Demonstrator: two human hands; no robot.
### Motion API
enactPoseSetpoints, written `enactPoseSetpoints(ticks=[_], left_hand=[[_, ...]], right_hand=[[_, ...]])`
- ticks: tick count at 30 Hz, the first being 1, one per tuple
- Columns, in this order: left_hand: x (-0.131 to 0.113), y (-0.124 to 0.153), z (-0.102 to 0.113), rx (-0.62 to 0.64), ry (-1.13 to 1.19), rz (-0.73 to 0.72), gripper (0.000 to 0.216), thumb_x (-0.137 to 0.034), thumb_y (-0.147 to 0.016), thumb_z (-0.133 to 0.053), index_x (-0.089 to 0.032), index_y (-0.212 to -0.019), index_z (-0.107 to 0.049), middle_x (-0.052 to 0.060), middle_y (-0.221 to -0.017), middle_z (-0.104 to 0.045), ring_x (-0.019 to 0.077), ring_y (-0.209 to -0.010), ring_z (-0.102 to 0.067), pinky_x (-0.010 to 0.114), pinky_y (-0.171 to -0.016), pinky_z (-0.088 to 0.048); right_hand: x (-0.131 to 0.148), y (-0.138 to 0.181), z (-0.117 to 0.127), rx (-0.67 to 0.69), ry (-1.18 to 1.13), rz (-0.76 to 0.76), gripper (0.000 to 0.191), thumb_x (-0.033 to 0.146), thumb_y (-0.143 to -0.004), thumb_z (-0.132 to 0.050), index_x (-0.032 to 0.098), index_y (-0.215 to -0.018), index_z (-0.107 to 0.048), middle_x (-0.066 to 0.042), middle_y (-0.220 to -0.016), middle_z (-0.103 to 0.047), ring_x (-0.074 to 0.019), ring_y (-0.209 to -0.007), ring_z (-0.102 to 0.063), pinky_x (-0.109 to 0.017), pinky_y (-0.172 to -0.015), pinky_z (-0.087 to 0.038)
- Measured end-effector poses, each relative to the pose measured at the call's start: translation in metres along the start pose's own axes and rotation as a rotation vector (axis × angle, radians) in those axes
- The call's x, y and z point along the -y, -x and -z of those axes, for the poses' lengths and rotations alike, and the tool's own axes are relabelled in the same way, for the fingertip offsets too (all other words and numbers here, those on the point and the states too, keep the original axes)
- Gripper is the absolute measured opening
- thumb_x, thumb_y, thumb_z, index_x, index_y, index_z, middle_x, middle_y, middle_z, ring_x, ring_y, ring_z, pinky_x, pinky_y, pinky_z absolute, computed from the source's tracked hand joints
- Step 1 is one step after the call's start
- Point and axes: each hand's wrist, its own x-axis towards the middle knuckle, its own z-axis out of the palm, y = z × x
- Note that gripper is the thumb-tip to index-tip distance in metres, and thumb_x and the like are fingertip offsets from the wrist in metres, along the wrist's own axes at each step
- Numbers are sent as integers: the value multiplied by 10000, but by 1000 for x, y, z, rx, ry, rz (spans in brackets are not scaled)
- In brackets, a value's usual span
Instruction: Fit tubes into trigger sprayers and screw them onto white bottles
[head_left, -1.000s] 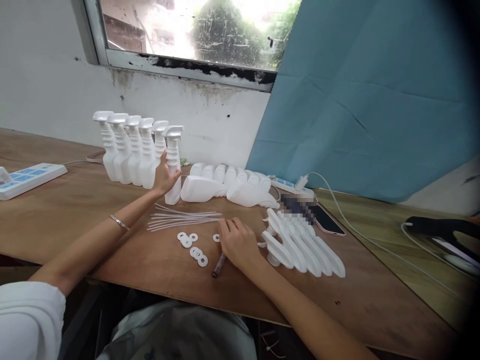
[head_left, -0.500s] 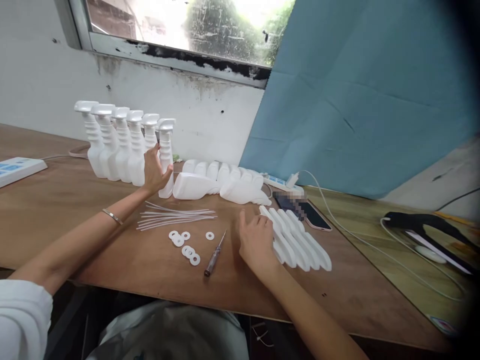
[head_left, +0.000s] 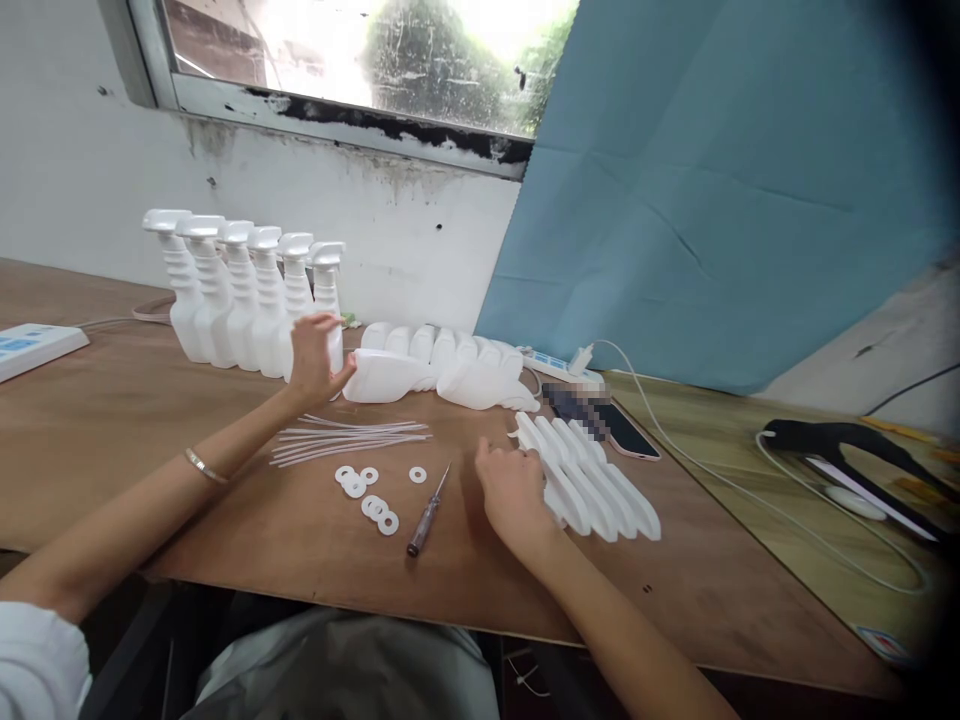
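My left hand (head_left: 313, 362) is raised with thumb and fingers apart, holding nothing, in front of the rightmost upright white spray bottle (head_left: 326, 285). Several more white spray bottles (head_left: 238, 300) stand in a row to its left. My right hand (head_left: 514, 492) has its fingers curled over the left end of a row of curved white plastic pieces (head_left: 592, 480). A white tip pokes out by its fingertips, so it appears to grip one piece; the palm hides most of it. Between the hands lie thin white tubes (head_left: 349, 440), white washers (head_left: 354, 486) and a screwdriver (head_left: 426, 525).
White bottles without spray heads (head_left: 476, 383) lie on their sides along the wall. Behind the curved pieces are a phone (head_left: 634, 432) and a power strip (head_left: 562, 367) with a white cable. Another power strip (head_left: 41, 345) sits far left, a black-handled object (head_left: 840, 440) far right.
My left hand has come down and away from the rightmost spray bottle, its fingers now spread. My right hand stays by the curved pieces, and a white tip now shows at its fingers.
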Motion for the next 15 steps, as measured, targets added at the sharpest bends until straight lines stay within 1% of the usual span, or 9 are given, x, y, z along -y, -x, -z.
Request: enactPoseSetpoints(ticks=[1, 3, 4, 5, 6, 7, 9, 12, 15], left_hand=[[-10, 0, 5, 147, 66, -73, 348, -344, -771, -463, -102, -1011, -535, 118, -990, -568, 234, -981, -491, 384, -838, -357], [-32, 2, 17, 571, 251, -207, 209, -225, -787, -436, -159, -919, -584, 49, -824, -603, 167, -807, -543, 306, -768, -402], [-44, 3, 23, 782, 344, -258, 190, -196, -786, -438, -177, -873, -605, 33, -806, -607, 148, -768, -547, 268, -734, -412], [-54, 5, 28, 945, 428, -287, 169, -188, -779, -465, -189, -844, -620, 25, -815, -612, 138, -761, -550, 239, -713, -415], [-64, 8, 33, 1068, 496, -308, 138, -188, -764, -507, -201, -817, -633, 14, -814, -619, 138, -777, -551, 226, -719, -413], [-71, 10, 36, 1147, 554, -324, 102, -191, -736, -560, -208, -797, -641, 7, -830, -623, 141, -795, -552, 222, -731, -410], [-79, 17, 39, 1241, 633, -328, 127, -205, -666, -656, -218, -792, -652, 2, -863, -622, 156, -828, -547, 221, -728, -410], [-75, 27, 37, 1313, 653, -256, 253, -241, -597, -725, -221, -841, -662, 12, -841, -603, 166, -779, -539, 217, -638, -412], [-64, 33, 30, 1340, 669, -171, 280, -306, -615, -717, -211, -872, -663, 18, -812, -577, 138, -675, -517, 211, -580, -401]], right_hand=[[0, 0, 2, -34, -20, 13, 281, -53, -711, -447, 108, -917, -550, -132, -673, -646, -257, -696, -636, -318, -625, -351], [0, -1, 7, -130, -106, 41, 258, 2, -741, -470, 133, -948, -551, -118, -678, -647, -253, -718, -628, -301, -604, -361], [0, -1, 10, -193, -186, 67, 249, 49, -764, -484, 149, -983, -547, -109, -697, -651, -249, -747, -620, -297, -606, -369], [0, -1, 12, -258, -297, 110, 249, 100, -786, -495, 168, -1020, -541, -99, -732, -656, -242, -789, -610, -296, -623, -382], [1, -1, 14, -316, -438, 166, 256, 149, -800, -504, 188, -1052, -534, -84, -780, -662, -229, -840, -596, -294, -656, -396], [2, -1, 15, -357, -602, 225, 271, 189, -804, -518, 209, -1073, -528, -64, -829, -665, -211, -885, -581, -290, -696, -407], [4, -2, 15, -362, -952, 293, 294, 240, -780, -559, 239, -1073, -531, -20, -877, -661, -174, -890, -574, -277, -740, -423], [8, -5, 7, -287, -1415, 202, 372, 311, -729, -607, 227, -1082, -523, -3, -834, -647, -157, -788, -591, -274, -686, -455], [11, -10, -2, -278, -1716, 100, 454, 350, -716, -606, 175, -1123, -509, -33, -851, -626, -163, -809, -584, -297, -725, -469]])
